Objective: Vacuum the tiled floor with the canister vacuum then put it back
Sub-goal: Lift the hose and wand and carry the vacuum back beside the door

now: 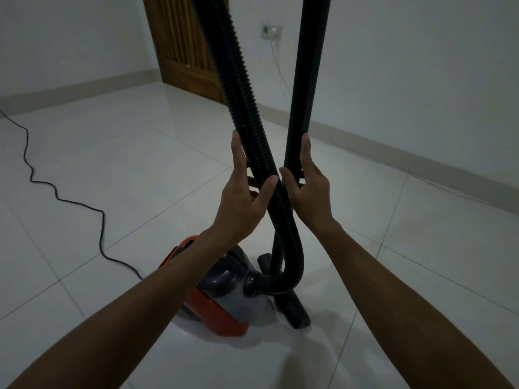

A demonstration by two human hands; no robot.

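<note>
A red and grey canister vacuum (222,284) sits on the white tiled floor (118,169) just below my arms. Its black ribbed hose (241,102) rises from the canister's front and runs up out of the top of the frame. My left hand (244,192) is wrapped around that hose at mid-height. The smooth black wand (306,80) stands nearly upright beside the hose. My right hand (309,189) grips the wand. The wand's floor nozzle (295,307) rests on the tiles right of the canister.
A black power cord (56,192) snakes across the floor from the left to the canister. A wooden door (188,46) is set in the far wall. A wall socket (271,31) with a thin white cable sits to its right. A skirting board runs along both walls.
</note>
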